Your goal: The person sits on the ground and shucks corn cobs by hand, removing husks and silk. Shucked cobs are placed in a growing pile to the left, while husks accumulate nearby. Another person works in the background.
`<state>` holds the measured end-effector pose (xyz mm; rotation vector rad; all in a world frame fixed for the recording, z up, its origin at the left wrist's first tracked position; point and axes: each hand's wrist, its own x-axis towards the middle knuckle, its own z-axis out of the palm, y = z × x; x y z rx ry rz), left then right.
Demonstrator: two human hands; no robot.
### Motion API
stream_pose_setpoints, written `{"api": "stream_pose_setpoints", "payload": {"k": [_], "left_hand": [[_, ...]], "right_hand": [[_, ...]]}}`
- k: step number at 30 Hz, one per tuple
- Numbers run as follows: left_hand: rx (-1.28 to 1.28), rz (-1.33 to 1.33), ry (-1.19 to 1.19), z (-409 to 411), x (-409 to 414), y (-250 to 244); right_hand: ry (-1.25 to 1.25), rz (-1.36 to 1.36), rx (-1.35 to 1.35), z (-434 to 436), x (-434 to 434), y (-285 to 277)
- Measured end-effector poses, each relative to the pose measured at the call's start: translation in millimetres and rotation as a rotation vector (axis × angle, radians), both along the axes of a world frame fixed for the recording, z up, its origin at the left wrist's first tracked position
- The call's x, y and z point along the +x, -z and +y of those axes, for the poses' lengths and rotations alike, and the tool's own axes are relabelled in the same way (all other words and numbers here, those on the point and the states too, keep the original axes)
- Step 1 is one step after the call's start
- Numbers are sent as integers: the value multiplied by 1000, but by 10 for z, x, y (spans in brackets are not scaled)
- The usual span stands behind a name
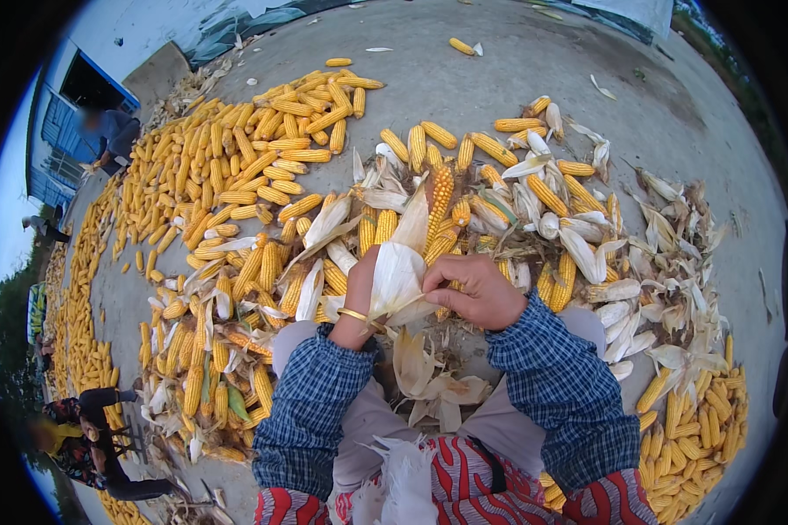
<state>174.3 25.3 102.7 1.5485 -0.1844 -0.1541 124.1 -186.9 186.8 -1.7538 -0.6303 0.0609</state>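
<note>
In front of me is an ear of corn (440, 197) with its upper kernels bare and pale dry husk (397, 279) peeled around its lower part. My left hand (361, 285), a gold bangle at its wrist, grips the ear from the left; the husk covers most of its fingers. The thumb and forefinger of my right hand (476, 291) pinch the right edge of the husk. Loose husks (437, 384) lie between my legs below the hands. Husked and partly husked corn ears (384, 226) are heaped just beyond my hands.
A large pile of bare corn ears (230, 157) spreads to the upper left. Another corn pile (693, 436) is by my lower right, below discarded husks (676, 302). People sit or crouch at left, one person (92, 440) nearest. Grey concrete (565, 59) extends beyond.
</note>
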Motion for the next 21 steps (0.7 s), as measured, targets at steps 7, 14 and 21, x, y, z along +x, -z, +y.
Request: {"api": "stream_pose_setpoints", "payload": {"k": [7,14,21], "left_hand": [[407,-242,-26,-72,-67,-248],[355,-166,-92,-120,-136,-397],[203,18,-167,-93,-136,-559]], "right_hand": [[245,142,124,-113,39,-18],[387,254,349,-306,121,5],[655,173,499,-538,193,-77]]}}
